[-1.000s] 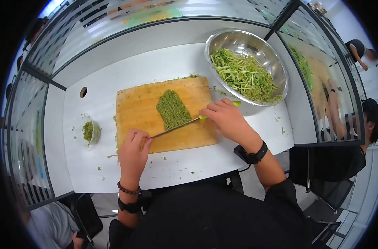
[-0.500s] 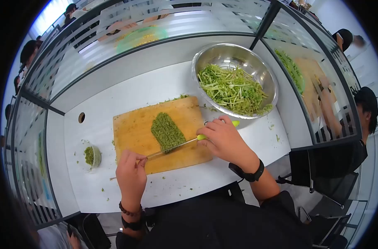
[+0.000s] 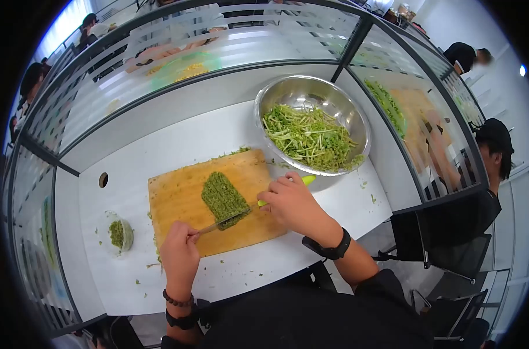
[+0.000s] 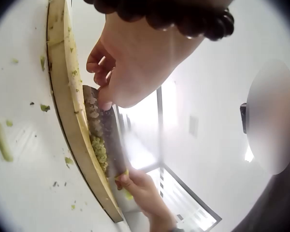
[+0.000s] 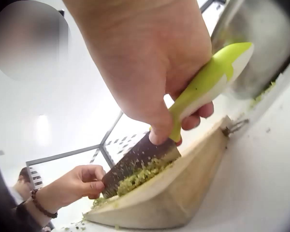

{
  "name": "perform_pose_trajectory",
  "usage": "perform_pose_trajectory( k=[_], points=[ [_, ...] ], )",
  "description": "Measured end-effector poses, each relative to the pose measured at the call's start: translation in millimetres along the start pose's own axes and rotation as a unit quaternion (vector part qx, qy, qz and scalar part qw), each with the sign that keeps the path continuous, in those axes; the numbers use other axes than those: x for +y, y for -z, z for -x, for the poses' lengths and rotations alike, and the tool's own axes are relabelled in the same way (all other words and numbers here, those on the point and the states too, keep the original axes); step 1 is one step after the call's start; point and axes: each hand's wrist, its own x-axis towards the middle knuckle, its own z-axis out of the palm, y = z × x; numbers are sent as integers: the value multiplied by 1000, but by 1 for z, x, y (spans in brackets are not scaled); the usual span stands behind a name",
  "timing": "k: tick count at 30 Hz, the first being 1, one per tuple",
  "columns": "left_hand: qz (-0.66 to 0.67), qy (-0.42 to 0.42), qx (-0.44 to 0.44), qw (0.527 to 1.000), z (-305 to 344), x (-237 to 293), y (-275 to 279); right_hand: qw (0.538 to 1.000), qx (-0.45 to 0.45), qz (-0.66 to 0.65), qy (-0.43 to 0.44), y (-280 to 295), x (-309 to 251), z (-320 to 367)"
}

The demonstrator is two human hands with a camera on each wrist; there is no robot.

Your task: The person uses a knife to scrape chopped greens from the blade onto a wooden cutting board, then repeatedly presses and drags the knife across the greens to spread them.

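Note:
In the head view a knife blade (image 3: pixel 232 218) crosses the near end of a heap of finely chopped greens (image 3: pixel 222 192) on a wooden cutting board (image 3: pixel 174 195). My right hand (image 3: pixel 296 206) grips the knife's lime-green and white handle (image 5: pixel 208 79), with the thumb against the blade's base. My left hand (image 3: pixel 180 256) pinches the blade's far end between thumb and fingers, just over the board's near left part. Green bits stick to the blade (image 5: pixel 140 154) in the right wrist view, and chopped greens (image 4: pixel 99 152) lie along its lower edge in the left wrist view.
A steel bowl (image 3: pixel 354 116) of cut green stems (image 3: pixel 308 136) stands at the back right. At the left is a small clear cup (image 3: pixel 127 235) of chopped greens. Scraps dot the white table (image 3: pixel 247 273). Glazed partitions (image 3: pixel 229 67) enclose the back and sides; people sit beyond.
The head view has shifted, so the table sits lower and further left. The blade has moved from the heap's near edge slightly into it, with greens now showing on its near side. Both grips stay.

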Motion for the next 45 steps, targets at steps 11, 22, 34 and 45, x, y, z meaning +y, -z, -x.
perform_pose_trajectory(
  k=[11,22,34,45],
  points=[
    [-31,-66,41,997,-34,18,22,991,11,-113,-68,-8,-2,-5],
    [-50,-102,6,993,-30,-12,7,991,-49,-77,-101,-17,-3,-14],
    [-43,-118,25,992,-25,1,-4,990,-42,-44,-128,-13,1,-4],
    [-5,-96,5,995,-22,-16,-16,992,-21,75,-104,-20,-11,-8]
  ],
)
